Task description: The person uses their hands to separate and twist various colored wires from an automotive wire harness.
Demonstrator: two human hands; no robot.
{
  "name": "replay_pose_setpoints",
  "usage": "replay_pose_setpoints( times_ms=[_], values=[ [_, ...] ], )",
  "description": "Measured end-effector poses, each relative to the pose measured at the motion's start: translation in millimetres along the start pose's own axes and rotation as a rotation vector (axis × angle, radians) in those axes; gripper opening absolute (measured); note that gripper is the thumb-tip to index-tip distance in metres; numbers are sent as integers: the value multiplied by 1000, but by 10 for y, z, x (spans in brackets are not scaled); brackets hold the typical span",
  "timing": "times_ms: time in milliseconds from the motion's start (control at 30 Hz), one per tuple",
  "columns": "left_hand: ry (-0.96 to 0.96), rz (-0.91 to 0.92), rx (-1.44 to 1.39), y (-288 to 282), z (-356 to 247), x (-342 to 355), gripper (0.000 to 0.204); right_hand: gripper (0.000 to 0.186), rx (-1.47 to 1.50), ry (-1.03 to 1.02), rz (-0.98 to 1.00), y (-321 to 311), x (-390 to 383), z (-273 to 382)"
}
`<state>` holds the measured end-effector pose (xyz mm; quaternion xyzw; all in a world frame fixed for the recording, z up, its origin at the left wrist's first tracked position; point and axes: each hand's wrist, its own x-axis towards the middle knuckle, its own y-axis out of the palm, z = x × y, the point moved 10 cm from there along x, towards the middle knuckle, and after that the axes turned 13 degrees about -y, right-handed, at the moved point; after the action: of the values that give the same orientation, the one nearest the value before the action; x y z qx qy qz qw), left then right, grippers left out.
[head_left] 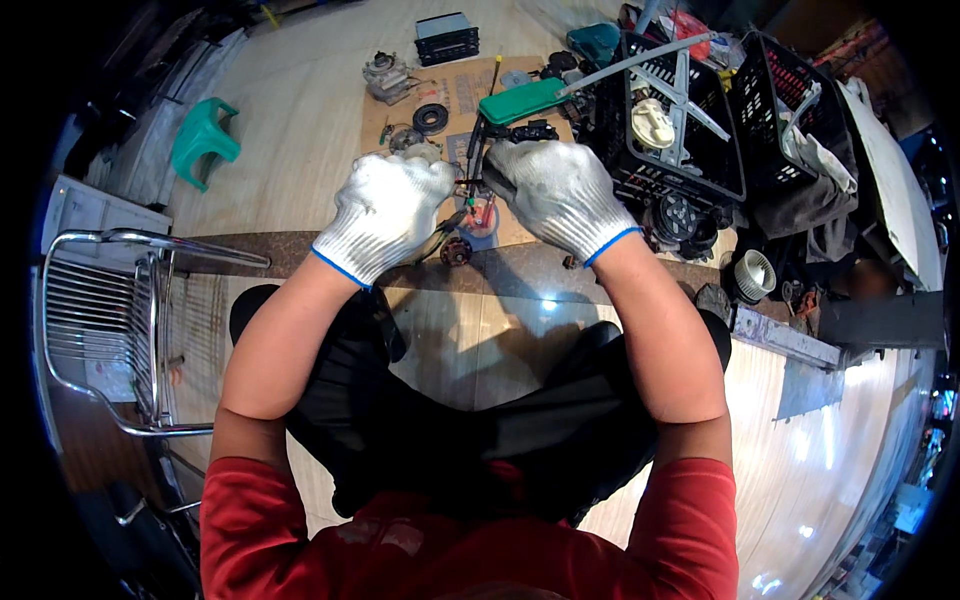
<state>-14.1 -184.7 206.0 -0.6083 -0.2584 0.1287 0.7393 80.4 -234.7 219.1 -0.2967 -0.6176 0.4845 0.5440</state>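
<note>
White knitted gloves with blue cuffs cover both of my hands, raised close together over a cardboard sheet (380, 122). My left hand (390, 208) is closed, fingers curled in; what it grips is hidden behind the glove. My right hand (558, 192) is closed on a dark part (496, 178) that shows at its inner side. A thin dark piece (467, 182) spans the gap between the hands; I cannot tell which hand holds it. Beneath them lie a small round part with a reddish-brown face (456, 251) and a red-orange item (485, 216).
A black ring (430, 119), a metal housing (386, 78) and a green-headed swatter (525, 101) lie ahead. Black crates (690, 150) with loose parts stand right, near a white fan wheel (754, 275). A green stool (206, 145) and metal chair (100, 330) are left.
</note>
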Motion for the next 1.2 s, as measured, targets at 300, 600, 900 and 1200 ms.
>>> replay_pose_setpoints(
  times_ms=[300,600,900,1200],
  values=[
    [-162,-88,-99,-34,256,65,12,22,130,97,-244,45,-23,142],
    [-364,-62,-391,-109,481,112,27,20,378,131,-284,251,-121,138],
    [-268,130,-916,-133,529,79,36,22,599,38,-297,286,-82,-75],
    [65,191,-728,-201,233,-8,20,20,224,-197,-65,95,42,-49]
  ],
)
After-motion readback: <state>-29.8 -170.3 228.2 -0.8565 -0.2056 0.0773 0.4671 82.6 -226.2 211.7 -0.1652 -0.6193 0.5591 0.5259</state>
